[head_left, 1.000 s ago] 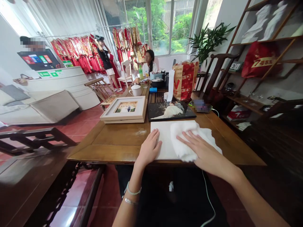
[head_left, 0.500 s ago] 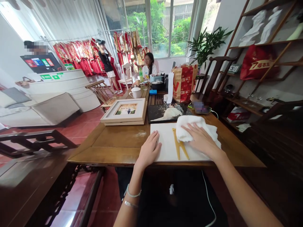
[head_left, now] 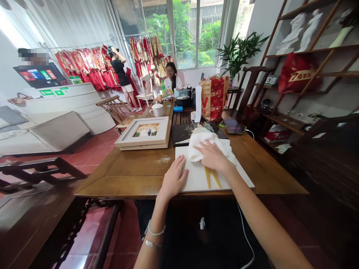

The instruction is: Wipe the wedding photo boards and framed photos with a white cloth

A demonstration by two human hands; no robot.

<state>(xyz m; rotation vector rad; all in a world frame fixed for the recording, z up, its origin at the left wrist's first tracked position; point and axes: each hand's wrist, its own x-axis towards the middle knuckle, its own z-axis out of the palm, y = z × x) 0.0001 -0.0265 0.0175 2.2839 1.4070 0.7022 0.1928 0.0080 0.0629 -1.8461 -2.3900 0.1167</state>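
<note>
A white board lies flat near the front edge of a wooden table, with a yellow forked stand piece showing on it. My left hand rests flat on the board's left edge, fingers together, holding nothing. My right hand presses a white cloth flat onto the far part of the board. The cloth bunches toward the board's far edge, next to a dark photo panel.
A light wooden picture frame lies to the left on the table. Farther back stand a white cup, a red paper bag and a pot. One person sits at the far end, another stands by a rack of red garments. Shelves line the right wall.
My right hand has slid the white cloth from the near right of the board up and left to its far edge, uncovering the yellow piece. My left hand stayed put.
</note>
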